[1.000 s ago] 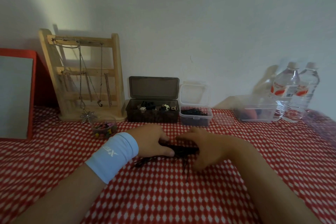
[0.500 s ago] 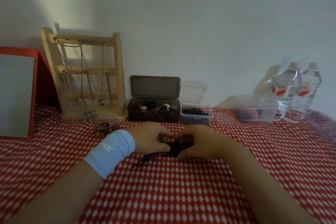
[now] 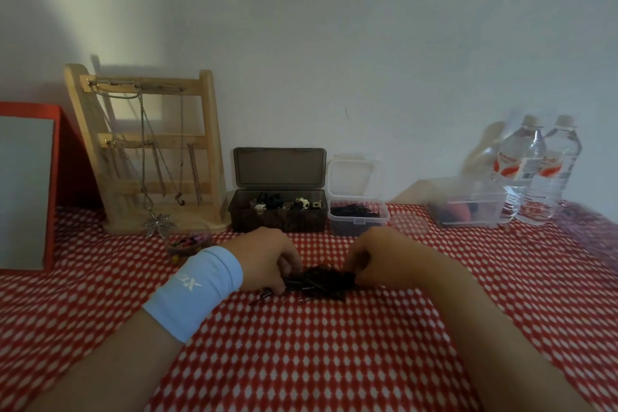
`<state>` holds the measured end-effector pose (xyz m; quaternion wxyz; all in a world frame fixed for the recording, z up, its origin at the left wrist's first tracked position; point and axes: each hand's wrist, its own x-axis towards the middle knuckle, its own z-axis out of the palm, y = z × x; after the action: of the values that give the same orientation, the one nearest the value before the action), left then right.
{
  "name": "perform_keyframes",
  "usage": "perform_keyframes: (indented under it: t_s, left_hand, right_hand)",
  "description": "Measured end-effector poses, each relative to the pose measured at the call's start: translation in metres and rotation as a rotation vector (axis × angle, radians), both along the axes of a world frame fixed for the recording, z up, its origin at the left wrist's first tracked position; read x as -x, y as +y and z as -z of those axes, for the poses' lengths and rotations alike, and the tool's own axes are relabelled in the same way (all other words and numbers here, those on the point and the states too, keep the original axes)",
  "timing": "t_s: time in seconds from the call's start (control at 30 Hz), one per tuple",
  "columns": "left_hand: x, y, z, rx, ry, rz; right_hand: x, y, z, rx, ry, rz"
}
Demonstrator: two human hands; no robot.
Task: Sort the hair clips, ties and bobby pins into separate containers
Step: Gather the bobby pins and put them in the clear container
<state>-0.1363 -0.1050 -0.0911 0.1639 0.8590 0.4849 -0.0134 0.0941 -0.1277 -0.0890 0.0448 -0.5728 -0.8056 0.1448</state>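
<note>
A dark pile of bobby pins (image 3: pixel 317 283) lies on the red-and-white cloth between my hands. My left hand (image 3: pixel 267 259), with a light blue wristband, curls its fingers into the pile's left side. My right hand (image 3: pixel 378 259) curls into its right side. One loose pin (image 3: pixel 262 296) lies just below my left hand. Behind stand a dark box of hair clips (image 3: pixel 277 211) with its lid up, a small clear box of bobby pins (image 3: pixel 358 216), and a clear tub (image 3: pixel 468 206) with dark and reddish items.
A wooden jewellery stand (image 3: pixel 147 150) with chains stands at the back left, beside a red-framed mirror (image 3: pixel 26 187). A small round dish of coloured bits (image 3: pixel 189 242) sits by my left wrist. A clear round lid (image 3: pixel 409 222) lies flat. Two water bottles (image 3: pixel 538 170) stand far right.
Both hands drew together around the pins, gathering the scattered pins into one tight pile. The right hand's fingers went from spread flat to curled.
</note>
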Motion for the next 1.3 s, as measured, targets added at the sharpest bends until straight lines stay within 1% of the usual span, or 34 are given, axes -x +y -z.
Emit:
perform_keyframes:
  t_s: [0.13, 0.2, 0.27, 0.33, 0.37, 0.4, 0.5, 0.67, 0.77, 0.93, 0.97, 1.07, 1.2, 1.3]
  left_hand:
    - [-0.007, -0.004, 0.001, -0.065, -0.085, 0.019]
    - [-0.005, -0.005, -0.001, -0.058, -0.083, 0.026]
    - [0.001, -0.005, -0.006, -0.028, 0.037, -0.005]
    - [0.007, -0.005, -0.01, 0.022, 0.226, -0.074]
    - [0.009, -0.005, -0.01, 0.035, 0.263, -0.086]
    - [0.01, -0.004, -0.008, 0.042, 0.239, -0.078]
    - [0.004, -0.001, 0.001, 0.017, 0.069, -0.021]
    - [-0.006, 0.002, 0.004, -0.054, -0.052, 0.009]
    - [-0.002, 0.0, -0.002, -0.037, -0.037, 0.011]
    - [-0.001, -0.004, 0.004, -0.064, 0.107, 0.058]
    - [-0.003, -0.004, 0.007, -0.075, 0.09, 0.063]
    - [-0.009, -0.003, 0.012, -0.098, -0.037, 0.044]
    - [-0.007, -0.001, 0.009, -0.088, -0.059, 0.022]
    - [-0.004, 0.0, 0.002, -0.104, -0.046, -0.019]
  right_hand:
    - [0.002, 0.0, 0.001, 0.008, -0.046, 0.006]
    - [0.005, 0.0, 0.003, 0.026, -0.065, 0.036]
    - [0.01, -0.001, 0.007, 0.068, -0.101, 0.02]
    - [0.016, -0.002, 0.013, 0.073, -0.157, 0.008]
    - [0.018, -0.002, 0.014, 0.064, -0.156, 0.012]
    - [0.019, -0.002, 0.015, 0.052, -0.131, 0.013]
    - [0.022, 0.001, 0.016, 0.022, -0.036, -0.025]
    - [0.022, 0.002, 0.019, -0.038, -0.036, -0.038]
    - [0.022, 0.002, 0.019, -0.042, -0.069, -0.112]
    - [0.031, 0.001, 0.016, -0.064, -0.046, -0.151]
    - [0.033, 0.002, 0.016, -0.075, -0.05, -0.148]
    - [0.038, 0.001, 0.016, -0.112, -0.104, -0.153]
    - [0.047, 0.005, 0.018, -0.095, -0.153, -0.138]
    - [0.044, 0.008, 0.016, -0.096, -0.122, -0.118]
